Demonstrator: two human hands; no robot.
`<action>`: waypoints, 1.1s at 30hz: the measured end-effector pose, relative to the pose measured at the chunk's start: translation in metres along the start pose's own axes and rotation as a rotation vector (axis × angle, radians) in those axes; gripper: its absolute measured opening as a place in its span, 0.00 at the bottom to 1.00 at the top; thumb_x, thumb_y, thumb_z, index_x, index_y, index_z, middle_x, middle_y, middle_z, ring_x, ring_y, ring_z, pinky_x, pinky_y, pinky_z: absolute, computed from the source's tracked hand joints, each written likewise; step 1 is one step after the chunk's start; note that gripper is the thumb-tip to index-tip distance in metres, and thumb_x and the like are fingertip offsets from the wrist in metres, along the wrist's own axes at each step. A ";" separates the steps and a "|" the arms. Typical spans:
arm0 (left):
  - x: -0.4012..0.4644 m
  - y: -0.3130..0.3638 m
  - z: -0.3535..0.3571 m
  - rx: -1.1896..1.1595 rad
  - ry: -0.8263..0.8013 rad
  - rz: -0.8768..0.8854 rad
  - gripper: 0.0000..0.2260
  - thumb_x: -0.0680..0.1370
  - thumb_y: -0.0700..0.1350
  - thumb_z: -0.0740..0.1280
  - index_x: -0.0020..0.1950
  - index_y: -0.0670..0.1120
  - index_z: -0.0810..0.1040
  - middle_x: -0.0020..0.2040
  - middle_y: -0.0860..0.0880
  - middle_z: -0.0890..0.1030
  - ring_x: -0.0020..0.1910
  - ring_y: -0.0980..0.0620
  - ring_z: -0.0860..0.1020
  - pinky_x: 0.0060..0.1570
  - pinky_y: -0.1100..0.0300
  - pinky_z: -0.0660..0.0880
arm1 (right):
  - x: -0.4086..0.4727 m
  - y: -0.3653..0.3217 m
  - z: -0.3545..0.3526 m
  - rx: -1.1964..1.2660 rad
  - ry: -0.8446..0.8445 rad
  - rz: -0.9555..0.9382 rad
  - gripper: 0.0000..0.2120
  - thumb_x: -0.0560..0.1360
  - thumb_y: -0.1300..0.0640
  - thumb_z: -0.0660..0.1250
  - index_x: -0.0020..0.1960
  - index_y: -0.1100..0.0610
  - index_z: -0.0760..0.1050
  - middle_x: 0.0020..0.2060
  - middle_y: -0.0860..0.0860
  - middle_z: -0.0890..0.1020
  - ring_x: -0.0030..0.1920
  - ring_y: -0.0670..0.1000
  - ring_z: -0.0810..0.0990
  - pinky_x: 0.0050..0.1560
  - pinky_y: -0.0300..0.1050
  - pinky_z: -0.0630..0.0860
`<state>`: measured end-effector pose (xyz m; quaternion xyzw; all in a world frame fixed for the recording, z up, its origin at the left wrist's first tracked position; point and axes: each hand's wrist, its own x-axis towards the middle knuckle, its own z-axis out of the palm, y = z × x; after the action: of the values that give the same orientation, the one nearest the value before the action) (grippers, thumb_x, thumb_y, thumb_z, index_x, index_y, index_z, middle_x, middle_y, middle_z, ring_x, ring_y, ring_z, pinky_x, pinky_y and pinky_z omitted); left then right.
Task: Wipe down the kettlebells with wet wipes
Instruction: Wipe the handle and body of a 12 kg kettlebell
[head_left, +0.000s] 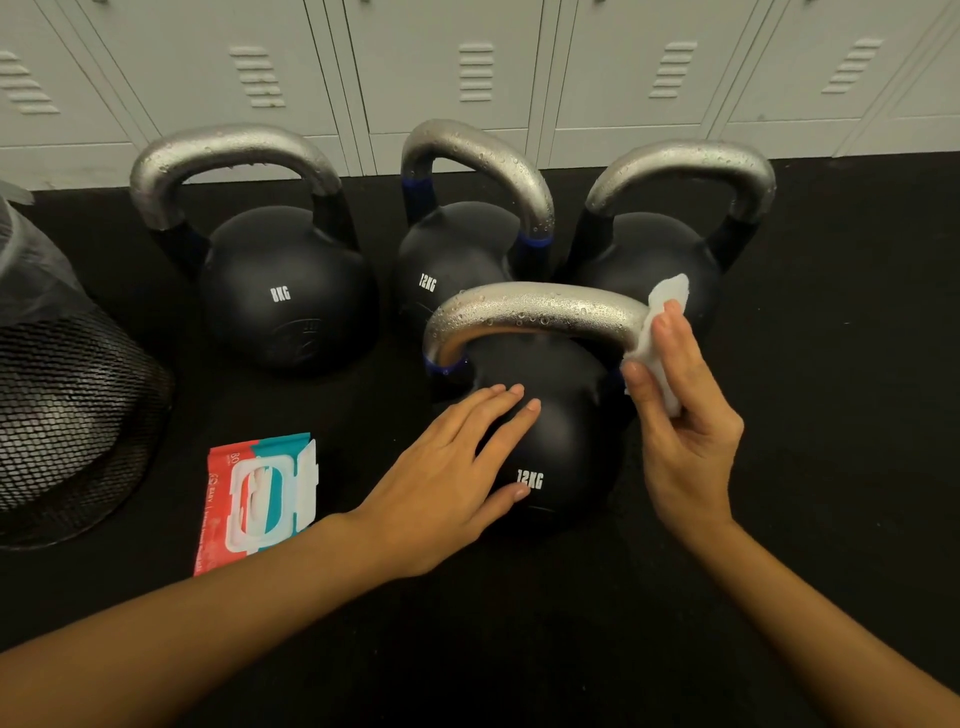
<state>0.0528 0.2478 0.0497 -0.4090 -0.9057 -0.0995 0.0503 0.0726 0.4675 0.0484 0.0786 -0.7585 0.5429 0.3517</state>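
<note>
- Our right hand (680, 415) pinches the wipe (662, 332) between thumb and fingers, pressed to the near kettlebell (550, 415) handle's right end, I think.
- Left hand (447, 483) lies flat on its ball, fingers straight.

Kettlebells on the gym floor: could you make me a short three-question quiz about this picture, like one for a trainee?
1. True or false: the left hand holds the wet wipe.
2. Which weight is printed on the far-left kettlebell? A) 8KG B) 12KG C) 16KG
3. Fill in: the wipes pack lies on the floor with its lid ____.

Key
1. False: the right hand pinches the wipe against the right end of the front kettlebell's handle; the left hand rests flat on the front kettlebell.
2. A
3. Open
</note>
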 end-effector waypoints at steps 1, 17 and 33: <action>0.000 -0.001 0.000 0.007 -0.004 0.001 0.30 0.80 0.58 0.55 0.77 0.46 0.54 0.76 0.46 0.60 0.74 0.51 0.55 0.70 0.56 0.50 | -0.004 0.003 0.000 0.021 0.022 0.031 0.22 0.79 0.52 0.65 0.71 0.39 0.68 0.70 0.39 0.70 0.74 0.50 0.66 0.73 0.51 0.66; 0.000 -0.004 -0.001 0.083 0.023 0.052 0.30 0.79 0.58 0.54 0.77 0.44 0.57 0.75 0.45 0.63 0.73 0.50 0.57 0.70 0.54 0.50 | 0.016 -0.006 -0.002 -0.124 0.024 0.012 0.20 0.74 0.57 0.72 0.64 0.60 0.72 0.60 0.49 0.73 0.63 0.54 0.74 0.63 0.55 0.74; 0.000 -0.004 -0.002 0.058 0.020 0.052 0.31 0.78 0.59 0.55 0.77 0.44 0.57 0.74 0.45 0.64 0.73 0.50 0.57 0.69 0.53 0.53 | 0.061 -0.015 -0.012 0.025 -0.294 0.531 0.17 0.81 0.46 0.56 0.52 0.49 0.83 0.45 0.47 0.83 0.49 0.42 0.79 0.55 0.35 0.72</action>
<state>0.0499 0.2448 0.0513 -0.4298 -0.8967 -0.0760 0.0737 0.0401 0.4878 0.0997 -0.0403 -0.7886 0.6080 0.0831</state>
